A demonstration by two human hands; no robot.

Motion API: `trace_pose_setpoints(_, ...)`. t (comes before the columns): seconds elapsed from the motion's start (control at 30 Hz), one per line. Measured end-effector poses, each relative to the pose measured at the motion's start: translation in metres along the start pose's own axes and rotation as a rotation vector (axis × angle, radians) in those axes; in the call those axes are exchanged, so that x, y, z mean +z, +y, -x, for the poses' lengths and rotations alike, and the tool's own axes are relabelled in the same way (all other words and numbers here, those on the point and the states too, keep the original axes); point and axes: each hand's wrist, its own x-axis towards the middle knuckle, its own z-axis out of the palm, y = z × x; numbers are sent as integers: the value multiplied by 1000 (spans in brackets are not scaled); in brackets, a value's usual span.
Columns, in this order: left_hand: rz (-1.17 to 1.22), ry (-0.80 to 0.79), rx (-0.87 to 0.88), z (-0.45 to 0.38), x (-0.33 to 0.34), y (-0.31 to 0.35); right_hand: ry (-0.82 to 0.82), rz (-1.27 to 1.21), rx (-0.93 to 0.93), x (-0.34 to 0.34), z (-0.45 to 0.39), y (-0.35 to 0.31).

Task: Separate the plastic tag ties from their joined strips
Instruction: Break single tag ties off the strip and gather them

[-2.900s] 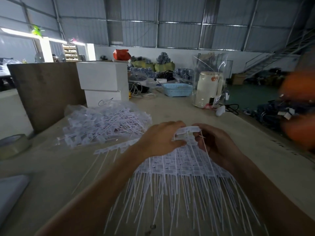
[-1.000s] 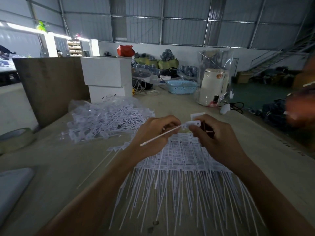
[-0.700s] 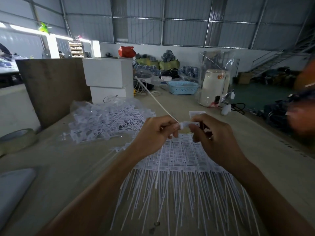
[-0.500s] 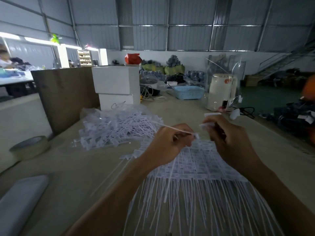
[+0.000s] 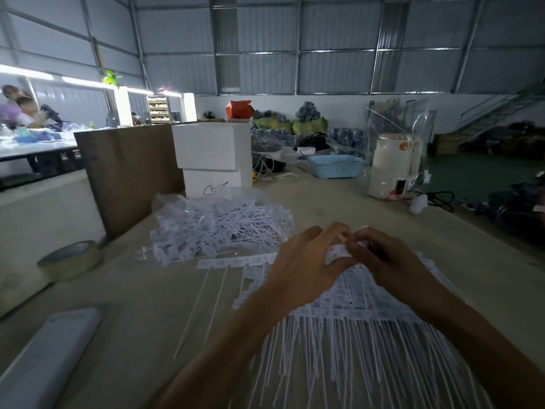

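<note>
White plastic fills the middle of your view. On the far left of the worktop point(image 5: 333, 202) lies a grey flat thing point(image 5: 44, 364), then a tape roll point(image 5: 69, 258) near the edge. Next comes the loose pile point(image 5: 218, 225) of tag ties, heaped on a clear bag in front of the white boxes point(image 5: 213, 160). A short joined strip point(image 5: 236, 261) lies flat between that pile and your left hand point(image 5: 303, 267), with two thin tails running from it back toward you.

Your two hands meet over the far edge of the big sheet point(image 5: 368, 302) of joined ties. The left hand comes in from the left with its fingers curled. The right hand point(image 5: 386, 261) faces it, fingers curled likewise. Both pinch a small white tag end point(image 5: 337, 252) between them, at the fingertips; each grip is closed on that piece. How much of it each hand holds is hidden by the fingers.

The relation that matters: the tie heads sit right at your grip, and the tails run long from there straight toward your body, fanning out. So the parting pull likely goes sideways, across the tails, and the left hand is nearer the pile.

Farther right stand a blue basket point(image 5: 336, 166) and a cream kettle point(image 5: 392, 163). The room is a dim metal-walled hall.
</note>
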Motion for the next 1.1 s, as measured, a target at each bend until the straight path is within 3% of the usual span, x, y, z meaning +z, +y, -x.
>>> trace_pose_setpoints(0.1,131,-78,-10,-3,-4,-3,55,-147,97,-9,2,8)
trace_pose_setpoints(0.23,4,-63,9,-1,-2,-7,76,-385,212,-11,5,6)
trace_pose_setpoints(0.47,-111,35,105,1,1,-7,109,-98,57,-8,5,2)
trace_pose_setpoints(0.7,361,-84,-131,-5,2,-9,129,309,-315,-8,8,3)
trace_pose_setpoints(1.03,530,-114,-176,-7,-5,-7,168,210,-189,-3,5,8)
trace_pose_setpoints(1.1,540,-130,-134,-5,-6,-6,279,308,-135,-11,-1,13)
